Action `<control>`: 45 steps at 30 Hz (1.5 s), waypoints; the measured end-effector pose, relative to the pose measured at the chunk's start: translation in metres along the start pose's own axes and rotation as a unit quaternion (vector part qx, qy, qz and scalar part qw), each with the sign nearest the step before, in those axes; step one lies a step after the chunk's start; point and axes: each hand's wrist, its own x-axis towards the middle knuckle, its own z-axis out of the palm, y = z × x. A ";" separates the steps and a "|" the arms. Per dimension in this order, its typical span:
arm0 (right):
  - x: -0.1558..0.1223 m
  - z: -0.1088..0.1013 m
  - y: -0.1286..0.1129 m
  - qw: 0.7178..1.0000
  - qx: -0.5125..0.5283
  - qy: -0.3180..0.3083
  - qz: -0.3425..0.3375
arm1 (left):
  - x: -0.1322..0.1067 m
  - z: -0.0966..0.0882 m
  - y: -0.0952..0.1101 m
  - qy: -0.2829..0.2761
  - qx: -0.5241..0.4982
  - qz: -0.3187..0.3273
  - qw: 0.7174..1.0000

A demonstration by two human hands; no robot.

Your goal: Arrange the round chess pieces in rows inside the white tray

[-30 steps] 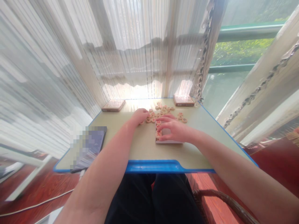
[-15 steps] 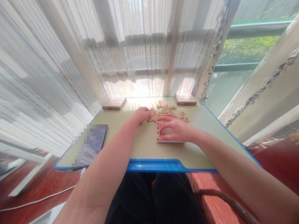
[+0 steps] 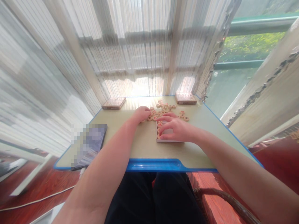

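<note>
Round wooden xiangqi pieces [image 3: 164, 106] with red or dark characters lie loose on the table. My left hand [image 3: 142, 113] rests at the left edge of this pile, its fingers bent and close together; what is under them is hidden. Nearer to me stands a shallow open box [image 3: 170, 141] with a column of xiangqi pieces along its left wall. Over it is my right hand [image 3: 175, 126], the upper fingers spread. Its thumb and a lower finger close on a xiangqi piece [image 3: 158, 137] in the box's near left corner. The hand covers much of the box.
A flat box [image 3: 114, 103] lies at the table's far left corner, another flat box [image 3: 185, 98] at the far right. A dark tablet-like device [image 3: 93, 146], partly pixelated, is on the left. The table [image 3: 140, 149] has a blue rim; sheer curtains [image 3: 144, 56] hang behind.
Both hands keep nearly the same places. The right thumb and fingers have shifted very slightly at the near left corner of the box. The camera view has moved a little.
</note>
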 end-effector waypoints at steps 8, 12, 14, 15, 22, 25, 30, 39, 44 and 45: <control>0.000 0.000 0.000 1.000 0.008 0.015 -0.020 | 0.002 0.001 0.000 0.003 0.018 0.007 1.000; 0.001 -0.001 0.000 1.000 0.000 0.012 -0.024 | 0.002 0.001 0.000 0.001 0.021 0.005 1.000; 0.001 0.000 0.000 1.000 0.000 0.012 -0.025 | 0.001 0.001 0.000 -0.001 0.021 0.004 1.000; 0.001 0.000 0.000 1.000 0.001 0.013 -0.026 | 0.001 0.001 0.001 -0.001 0.021 0.003 1.000; 0.001 0.001 0.006 0.999 0.023 0.025 -0.019 | 0.001 0.001 0.001 -0.004 0.025 -0.002 1.000; 0.002 0.001 0.011 0.998 0.029 0.047 -0.004 | -0.003 0.000 0.003 0.028 0.053 0.017 0.998; 0.002 0.002 0.022 0.995 -0.018 0.093 0.025 | -0.009 0.000 0.011 0.103 0.140 0.091 0.981; 0.001 0.005 0.032 0.993 -0.064 0.088 0.038 | -0.007 0.010 0.007 -0.015 0.196 0.126 0.972; 0.002 0.004 0.034 0.994 -0.064 0.081 0.043 | -0.010 0.009 0.011 0.025 0.207 0.141 0.968; 0.002 0.004 0.035 0.994 -0.066 0.081 0.044 | -0.010 0.009 0.012 0.034 0.205 0.136 0.969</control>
